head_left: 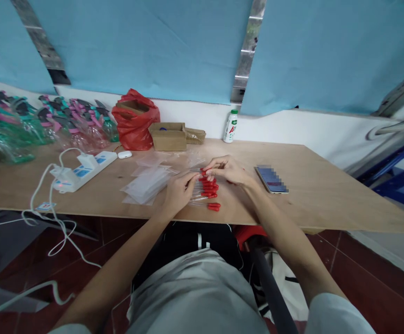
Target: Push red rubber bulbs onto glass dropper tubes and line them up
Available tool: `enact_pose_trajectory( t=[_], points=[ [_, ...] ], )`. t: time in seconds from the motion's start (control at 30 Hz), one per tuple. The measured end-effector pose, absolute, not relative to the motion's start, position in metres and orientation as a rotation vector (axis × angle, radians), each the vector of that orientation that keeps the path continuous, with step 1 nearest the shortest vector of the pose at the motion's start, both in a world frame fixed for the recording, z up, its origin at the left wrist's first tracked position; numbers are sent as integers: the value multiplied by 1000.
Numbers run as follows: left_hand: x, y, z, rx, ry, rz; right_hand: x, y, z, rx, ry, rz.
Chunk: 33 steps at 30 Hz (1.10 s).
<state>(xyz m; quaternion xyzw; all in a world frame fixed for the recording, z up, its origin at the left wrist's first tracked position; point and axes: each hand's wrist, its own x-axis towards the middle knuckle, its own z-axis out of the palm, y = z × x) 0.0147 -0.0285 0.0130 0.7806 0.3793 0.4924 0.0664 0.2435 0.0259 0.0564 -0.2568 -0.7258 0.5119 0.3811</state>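
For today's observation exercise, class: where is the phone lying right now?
In the head view the phone lies flat on the wooden table, on the person's right, just right of the right hand and the red-capped droppers.

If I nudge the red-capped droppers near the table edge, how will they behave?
The droppers look thin and round, so probably light and apt to roll. Clear stems may be fragile. The table edge is close.

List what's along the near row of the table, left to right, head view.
Power strip → stack of clear bags → left hand → red-capped droppers → right hand → phone.
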Motion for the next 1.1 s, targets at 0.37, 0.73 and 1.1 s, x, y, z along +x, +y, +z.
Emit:
enact_pose_trajectory(
  t=[0.37,0.73,1.1],
  points=[
    [15,-28,13,2353,1135,1457,243,27,53,-643,-1838,1297],
    [14,-30,14,2365,1161,1408,240,23,54,-657,-1858,1324],
    [18,-30,15,2279,1279,1537,238,25,55,-678,-1897,1163]
  ],
)
